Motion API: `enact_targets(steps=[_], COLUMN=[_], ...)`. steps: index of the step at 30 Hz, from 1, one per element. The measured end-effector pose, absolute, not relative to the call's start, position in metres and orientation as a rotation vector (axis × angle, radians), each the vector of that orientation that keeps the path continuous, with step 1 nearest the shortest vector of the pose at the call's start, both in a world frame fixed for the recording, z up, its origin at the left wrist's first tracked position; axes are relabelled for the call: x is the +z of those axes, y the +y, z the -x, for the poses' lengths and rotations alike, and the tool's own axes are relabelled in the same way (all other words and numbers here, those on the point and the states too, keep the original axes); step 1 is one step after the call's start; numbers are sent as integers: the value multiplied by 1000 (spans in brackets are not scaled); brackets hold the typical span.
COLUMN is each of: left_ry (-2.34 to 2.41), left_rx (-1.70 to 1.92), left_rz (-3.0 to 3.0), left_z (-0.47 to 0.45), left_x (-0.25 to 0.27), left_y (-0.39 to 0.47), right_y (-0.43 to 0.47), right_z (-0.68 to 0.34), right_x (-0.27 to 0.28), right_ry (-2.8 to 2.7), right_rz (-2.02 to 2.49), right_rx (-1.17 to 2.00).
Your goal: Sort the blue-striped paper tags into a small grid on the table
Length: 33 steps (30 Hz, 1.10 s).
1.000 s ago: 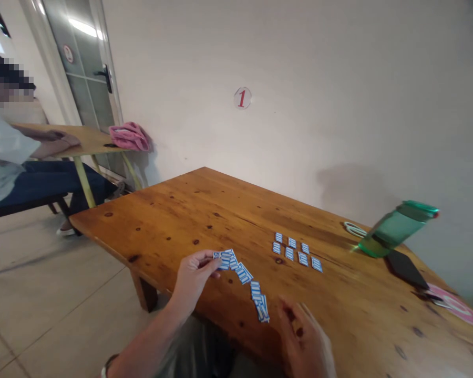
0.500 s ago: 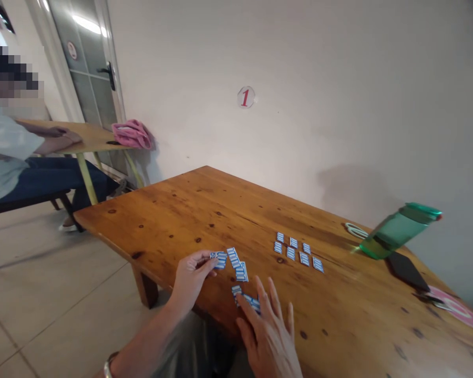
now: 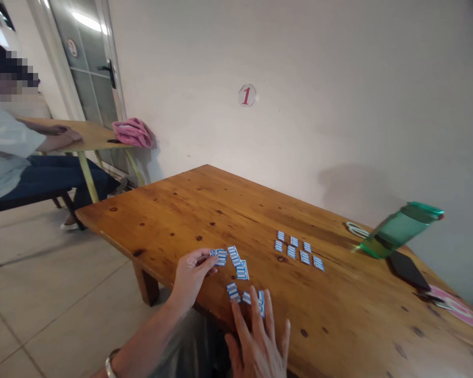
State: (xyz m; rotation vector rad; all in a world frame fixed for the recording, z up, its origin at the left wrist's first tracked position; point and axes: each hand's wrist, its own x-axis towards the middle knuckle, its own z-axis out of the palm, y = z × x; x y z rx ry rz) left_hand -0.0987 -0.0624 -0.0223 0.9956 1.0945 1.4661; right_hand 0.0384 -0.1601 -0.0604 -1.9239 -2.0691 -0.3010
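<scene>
My left hand (image 3: 195, 270) is closed at the table's near edge, pinching small blue-and-white striped cards (image 3: 221, 257) between thumb and fingers. Just right of it, two more striped cards (image 3: 242, 270) lie overlapping on the wood. My right hand (image 3: 260, 341) is spread with its fingers apart, fingertips resting on or just over several cards at the near edge. One of these, a striped card (image 3: 233, 292), shows at the index fingertip. Another card (image 3: 261, 303) is partly hidden behind the fingers. Farther right, several striped cards (image 3: 291, 252) lie in two rows.
On the wooden table (image 3: 173, 210), a green bottle (image 3: 404, 231) leans at the right. Beside it are a white looped cord (image 3: 357, 229), a dark flat case (image 3: 408, 270) and a pink disc (image 3: 463, 310). A person (image 3: 3, 142) sits at another table on the left.
My right hand has shifted slightly left and toward me, its fingers spreading the cards beneath apart. My left hand stays nearly still with its cards.
</scene>
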Motion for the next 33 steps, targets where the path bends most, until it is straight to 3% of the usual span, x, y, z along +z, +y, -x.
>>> enact_targets(steps=[14,33], left_ry=[1071,1092], left_rx=[1468,1471], left_rz=[-1023,-1042], left_z=[99,99], left_x=[-25,-24], left_y=[-61,-61], right_y=[-165,-125], right_z=[-89,-48], right_x=[-61,-18], right_ry=[-1967,-2184], right_rz=[2228,1952], right_rx=[-459,-36])
